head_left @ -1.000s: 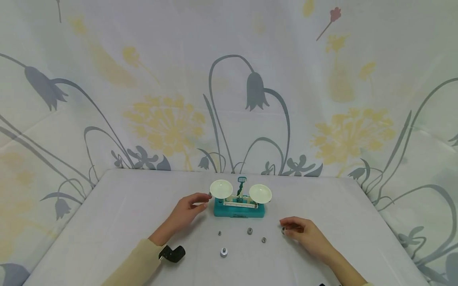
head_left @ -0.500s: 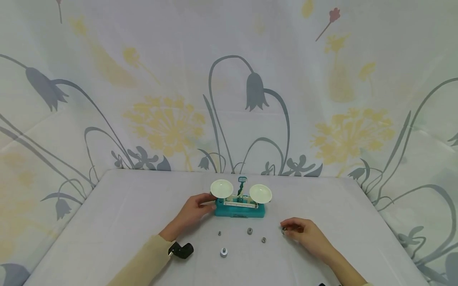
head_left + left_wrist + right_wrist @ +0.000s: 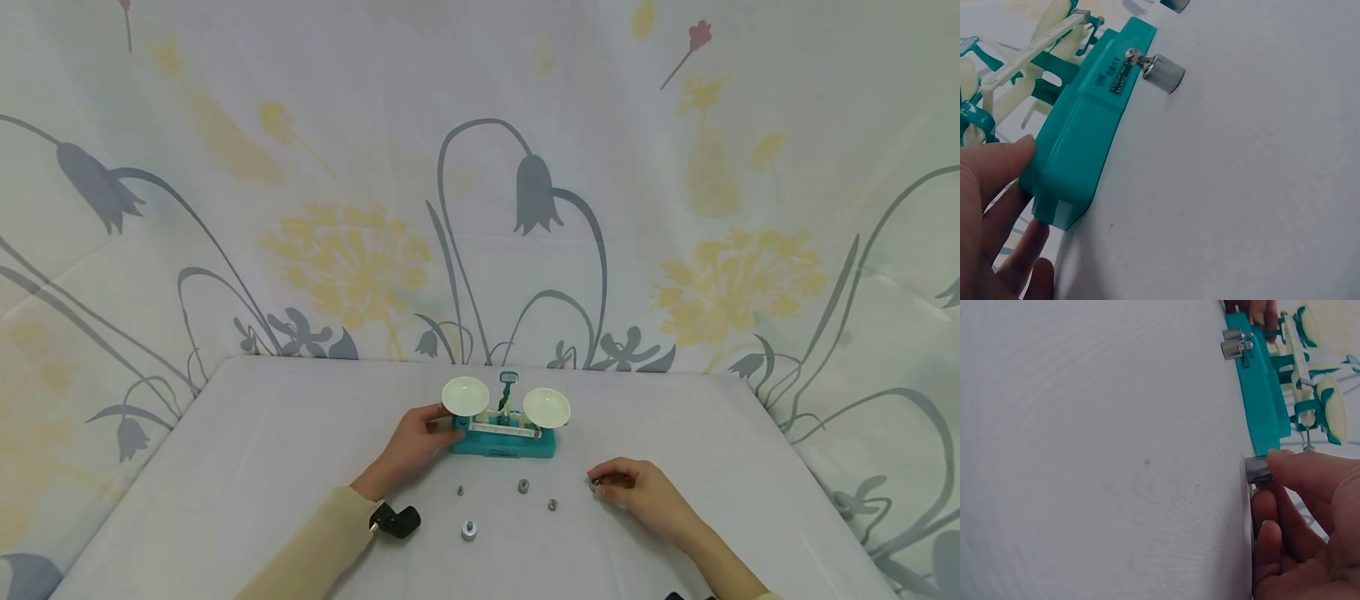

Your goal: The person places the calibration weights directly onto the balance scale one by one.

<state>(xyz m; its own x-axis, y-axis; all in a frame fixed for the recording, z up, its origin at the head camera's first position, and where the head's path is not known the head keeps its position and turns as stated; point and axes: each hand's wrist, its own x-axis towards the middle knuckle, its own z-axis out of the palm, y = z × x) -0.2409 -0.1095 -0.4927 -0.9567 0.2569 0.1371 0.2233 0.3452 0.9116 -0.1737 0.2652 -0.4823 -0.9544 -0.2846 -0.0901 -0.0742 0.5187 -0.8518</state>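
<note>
A teal balance scale (image 3: pixel 502 446) with two cream pans stands toward the back of the table, its left pan higher than the right. My left hand (image 3: pixel 414 442) grips the left end of its base (image 3: pixel 1075 137), thumb on the near side and fingers round the end in the left wrist view. To the right of the scale, my right hand (image 3: pixel 641 492) pinches a small metal weight (image 3: pixel 1259 470) between thumb and fingers, low at the tabletop. Fingers partly hide that weight in the head view.
Several metal weights stand in front of the scale: a tiny one (image 3: pixel 461 491), a medium one (image 3: pixel 523 486), a small one (image 3: pixel 552 504) and the largest (image 3: pixel 469 530) nearest me. A flower-printed cloth (image 3: pixel 360 250) hangs behind the white tabletop (image 3: pixel 300 433).
My left hand has moved right, from beside the left pan onto the scale's base, which it now grips. The right hand stays in place with its weight.
</note>
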